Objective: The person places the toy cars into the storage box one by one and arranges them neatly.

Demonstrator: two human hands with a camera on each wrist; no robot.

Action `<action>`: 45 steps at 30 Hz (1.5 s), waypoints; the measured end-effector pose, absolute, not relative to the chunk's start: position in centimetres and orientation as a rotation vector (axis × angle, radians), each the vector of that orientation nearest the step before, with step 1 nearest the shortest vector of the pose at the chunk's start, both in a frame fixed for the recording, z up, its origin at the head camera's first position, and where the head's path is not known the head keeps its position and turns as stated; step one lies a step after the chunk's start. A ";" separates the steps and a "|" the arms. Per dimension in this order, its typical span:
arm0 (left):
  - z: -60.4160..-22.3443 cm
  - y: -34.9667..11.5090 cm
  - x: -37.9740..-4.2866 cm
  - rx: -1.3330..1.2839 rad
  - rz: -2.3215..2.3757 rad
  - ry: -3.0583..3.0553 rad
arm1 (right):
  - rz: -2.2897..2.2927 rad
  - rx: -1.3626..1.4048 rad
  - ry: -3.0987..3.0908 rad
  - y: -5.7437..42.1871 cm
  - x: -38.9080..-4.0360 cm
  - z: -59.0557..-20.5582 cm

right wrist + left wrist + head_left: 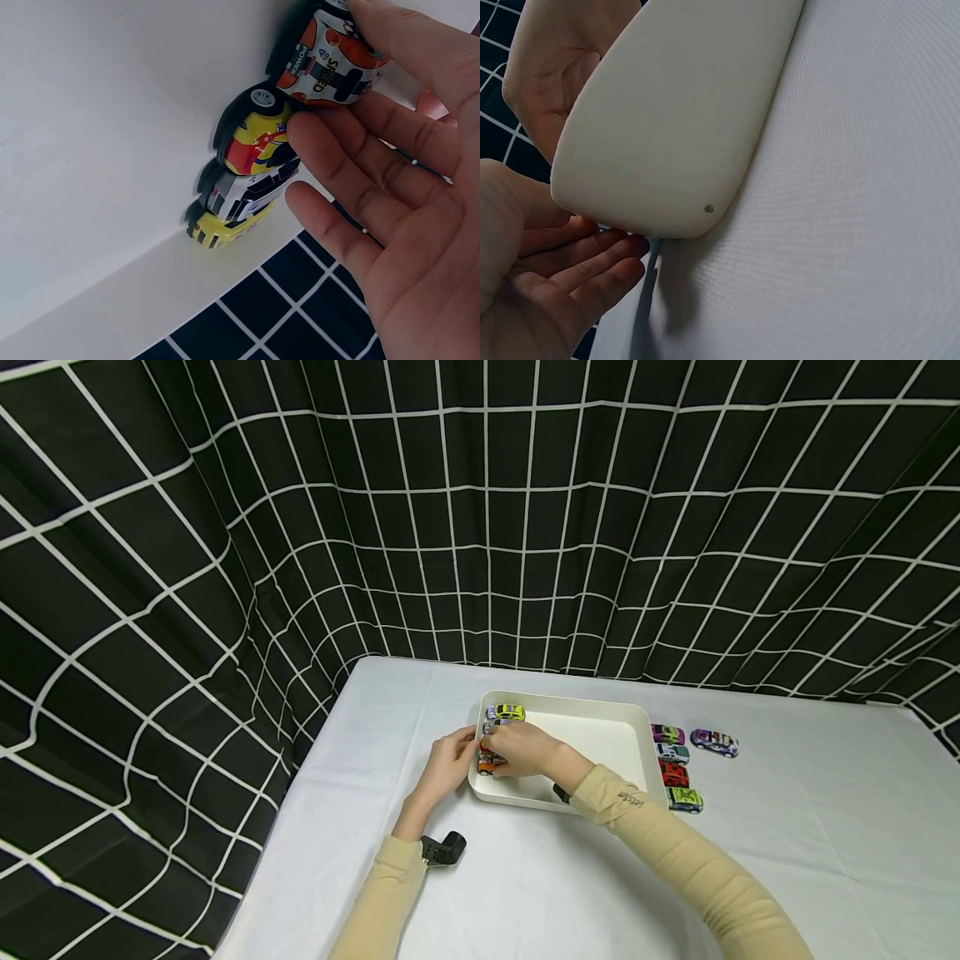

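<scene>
My right hand (525,749) reaches into the white tray (600,739) at its left end. Thumb and fingers pinch an orange and white toy car (330,64) lettered "SPEED", low over the tray floor. Beside it, in a row along the short wall, are a yellow and red toy car (259,142), a white and black one (251,191) and a yellow one (506,712). Outside that wall my left hand (446,767) touches the tray, its fingers nearly straight by the corner in the left wrist view.
Right of the tray stands a column of toy cars: purple and green (667,734), white and green (672,753), red (673,774) and lime (685,800). Farther right lies a purple and white car (714,742). A gridded black curtain (480,527) hangs behind the white table (525,893).
</scene>
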State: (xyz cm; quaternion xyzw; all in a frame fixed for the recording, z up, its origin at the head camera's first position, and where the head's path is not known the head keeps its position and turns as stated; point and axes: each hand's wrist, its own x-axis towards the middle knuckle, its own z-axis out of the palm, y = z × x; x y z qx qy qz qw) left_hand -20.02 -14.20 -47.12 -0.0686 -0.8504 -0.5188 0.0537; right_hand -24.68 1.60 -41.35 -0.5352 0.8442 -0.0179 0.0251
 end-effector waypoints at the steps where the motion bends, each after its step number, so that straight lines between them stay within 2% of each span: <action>1: -47.1 -14.2 -20.0 -0.208 -1.577 -2.585 | -0.055 -1.652 2.610 1.6 -24.7 -41.3; 17: -46.9 -14.2 -19.9 -0.201 -1.597 -2.571 | -0.029 -1.662 2.737 4.3 -25.0 -40.0; 45: -46.7 -14.0 -19.8 -0.177 -1.612 -2.580 | -0.064 -1.554 2.919 16.7 -25.0 -39.8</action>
